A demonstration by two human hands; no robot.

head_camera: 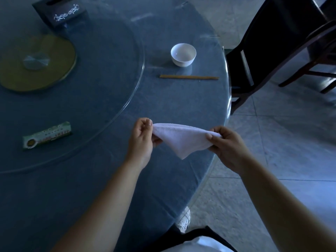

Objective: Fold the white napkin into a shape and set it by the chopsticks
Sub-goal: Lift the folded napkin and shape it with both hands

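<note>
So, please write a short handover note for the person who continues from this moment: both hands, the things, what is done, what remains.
Left hand: pinches one corner of the white napkin.
Right hand: pinches the opposite corner.
Napkin: held in the air above the table edge, folded into a triangle, point hanging down.
Chopsticks: lying flat near the white bowl, untouched.
Done: first fold.
Left: finish the shape, then set it by the chopsticks.

White terry-cloth napkin [183,140], folded into a triangle, held in the air, point hanging down. Pair of slim wooden chopsticks [189,77] lying side by side, well beyond.
</note>
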